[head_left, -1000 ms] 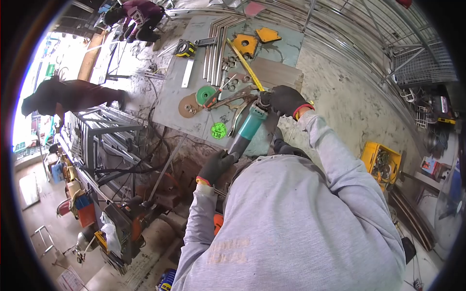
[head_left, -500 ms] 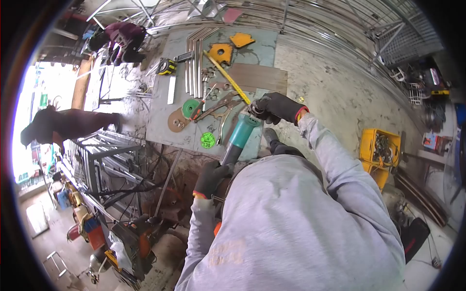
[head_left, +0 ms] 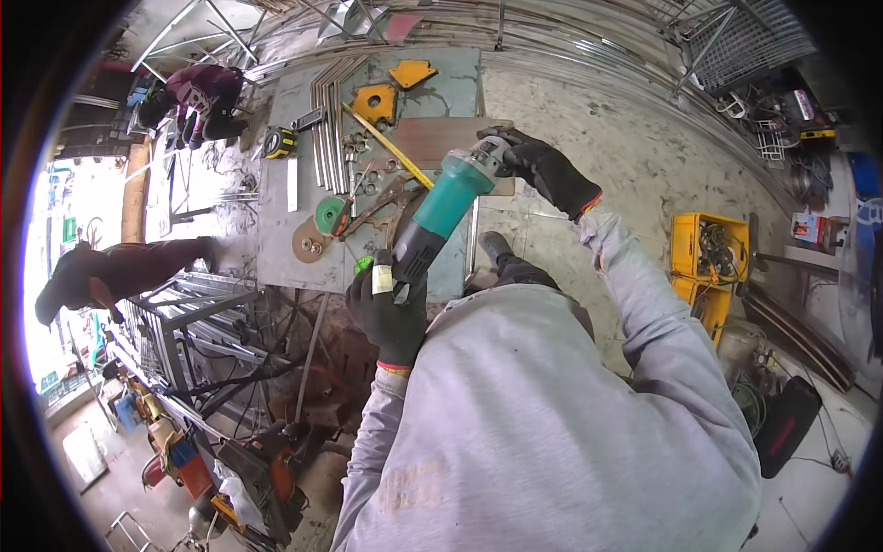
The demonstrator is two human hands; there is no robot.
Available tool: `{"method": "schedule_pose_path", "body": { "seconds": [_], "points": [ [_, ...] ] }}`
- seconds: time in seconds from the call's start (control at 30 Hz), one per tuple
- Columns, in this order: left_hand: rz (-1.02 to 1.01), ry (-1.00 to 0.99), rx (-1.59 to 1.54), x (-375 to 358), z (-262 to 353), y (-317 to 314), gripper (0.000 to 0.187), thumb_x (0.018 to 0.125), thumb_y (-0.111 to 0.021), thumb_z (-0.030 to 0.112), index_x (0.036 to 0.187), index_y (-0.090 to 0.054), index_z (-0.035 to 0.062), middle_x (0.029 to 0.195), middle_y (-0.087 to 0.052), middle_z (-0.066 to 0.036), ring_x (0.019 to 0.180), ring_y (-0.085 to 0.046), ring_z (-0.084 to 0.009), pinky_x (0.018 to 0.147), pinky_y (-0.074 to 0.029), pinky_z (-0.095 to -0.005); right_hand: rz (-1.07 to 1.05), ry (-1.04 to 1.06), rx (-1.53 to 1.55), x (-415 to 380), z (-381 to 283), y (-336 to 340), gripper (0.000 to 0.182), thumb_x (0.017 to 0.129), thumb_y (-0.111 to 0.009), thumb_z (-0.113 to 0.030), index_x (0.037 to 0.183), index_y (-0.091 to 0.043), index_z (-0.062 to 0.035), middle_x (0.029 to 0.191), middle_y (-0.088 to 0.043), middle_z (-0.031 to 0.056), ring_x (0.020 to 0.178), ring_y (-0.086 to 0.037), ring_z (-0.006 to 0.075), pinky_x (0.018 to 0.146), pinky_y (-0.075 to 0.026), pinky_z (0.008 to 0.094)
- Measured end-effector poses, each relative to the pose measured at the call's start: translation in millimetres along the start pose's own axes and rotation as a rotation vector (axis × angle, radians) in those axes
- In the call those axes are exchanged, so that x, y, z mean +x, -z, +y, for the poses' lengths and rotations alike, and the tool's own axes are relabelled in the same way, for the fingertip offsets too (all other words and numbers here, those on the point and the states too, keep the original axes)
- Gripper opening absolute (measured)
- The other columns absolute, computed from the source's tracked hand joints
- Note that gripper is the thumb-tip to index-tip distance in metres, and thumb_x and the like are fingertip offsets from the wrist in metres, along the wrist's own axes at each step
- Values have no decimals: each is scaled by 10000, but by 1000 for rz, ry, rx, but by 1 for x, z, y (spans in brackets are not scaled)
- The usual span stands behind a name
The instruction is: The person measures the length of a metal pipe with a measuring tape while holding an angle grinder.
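Observation:
An angle grinder (head_left: 443, 210) with a teal body and dark rear housing is held aslant between my hands, above the grey board. My left hand (head_left: 391, 317), in a dark glove, grips its rear end; a pale patch shows on one finger. My gloved right hand (head_left: 547, 173) is closed around the metal gear head. Whether a disc is fitted cannot be seen. Beneath lie a green disc (head_left: 328, 214), a brown disc (head_left: 308, 241) and plier-like tools (head_left: 386, 198). A round bright green label (head_left: 362, 264) is mostly hidden by my left hand.
On the board (head_left: 276, 198) are a tape measure (head_left: 279, 143), a yellow ruler (head_left: 409, 166), metal tubes (head_left: 322, 138) and yellow magnet squares (head_left: 375, 103). Yellow crates (head_left: 708, 248) stand right. One person (head_left: 207, 97) crouches at far left; another (head_left: 129, 271) is below.
The grinder has come up and nearer to me, and its rear end now covers more of the board. My left hand has risen with it, covering most of the green label. The view has shifted slightly.

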State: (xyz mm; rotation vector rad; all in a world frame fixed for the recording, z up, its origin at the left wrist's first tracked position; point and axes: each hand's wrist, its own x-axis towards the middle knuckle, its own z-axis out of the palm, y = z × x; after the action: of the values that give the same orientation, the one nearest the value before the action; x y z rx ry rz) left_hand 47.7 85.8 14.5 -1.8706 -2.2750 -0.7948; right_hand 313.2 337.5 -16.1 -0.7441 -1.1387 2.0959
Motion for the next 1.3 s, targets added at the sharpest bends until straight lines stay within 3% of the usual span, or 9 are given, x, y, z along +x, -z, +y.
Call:
{"method": "schedule_pose_path", "body": {
  "seconds": [0.2,0.53,0.6,0.63,0.7,0.8,1.03,1.23,1.3],
  "points": [
    [91,-70,14,2,0,-5,729,858,-899,350,1501,-655,106,1270,-701,-159,1232,-647,-387,1052,-481,-545,17,69,39,-8,-6,7,658,1029,-530,-138,1656,-443,43,1602,-573,130,1414,-574,168,1196,-462,301],
    [77,-52,-10,6,-1,5,648,817,-934,327,1369,-703,77,1140,-737,-145,1096,-698,-380,949,-538,-494,-83,126,-76,-8,1,12,592,1056,-572,-248,1566,-540,49,1450,-654,91,1311,-627,166,1143,-478,308],
    [-346,307,-414,8,-10,19,551,815,-937,282,1258,-717,38,963,-762,-136,869,-738,-314,785,-561,-393,32,23,-429,3,4,7,562,1095,-628,-440,1440,-640,5,1268,-729,101,1166,-712,202,1025,-570,344],
    [-395,369,-591,12,-9,29,442,866,-881,205,1220,-720,-5,905,-740,-62,815,-672,-130,713,-536,-295,-12,-73,-356,4,4,3,502,1096,-640,-445,1353,-671,-15,1155,-734,76,1001,-723,183,906,-592,332],
    [-479,486,-683,-2,-44,26,370,897,-864,216,1159,-730,-9,884,-744,-46,797,-677,-123,706,-528,-301,20,-208,-339,10,10,-21,413,1099,-653,-476,1083,-723,-68,854,-696,28,643,-678,144,636,-588,312],
    [-512,656,-849,-29,-76,9,269,978,-794,221,1081,-749,-23,861,-735,-14,776,-667,-102,697,-518,-304,103,-453,-551,24,35,-42,478,1107,-636,-507,934,-724,-70,693,-638,16,573,-649,140,580,-565,324],
    [-378,774,-822,-73,-94,-15,318,1110,-633,232,1125,-789,-44,862,-728,2,761,-634,-81,688,-500,-296,51,-466,-469,43,63,-70,414,1086,-672,-420,945,-758,-40,715,-717,71,575,-685,187,603,-586,359],
    [-259,812,-782,-89,-87,-32,318,1111,-619,227,1151,-796,-34,827,-722,-13,777,-611,-70,701,-497,-295,-262,-334,-1092,38,76,-64,266,1056,-645,-267,1106,-766,-35,842,-767,46,725,-707,161,735,-578,340],
    [-245,781,-717,-78,-76,-23,314,1108,-622,228,1135,-795,-31,814,-716,-24,772,-609,-75,700,-499,-300,-204,-411,-829,24,74,-63,280,1066,-646,-278,1135,-761,-32,865,-765,45,744,-702,150,743,-578,332]
  ]
}}
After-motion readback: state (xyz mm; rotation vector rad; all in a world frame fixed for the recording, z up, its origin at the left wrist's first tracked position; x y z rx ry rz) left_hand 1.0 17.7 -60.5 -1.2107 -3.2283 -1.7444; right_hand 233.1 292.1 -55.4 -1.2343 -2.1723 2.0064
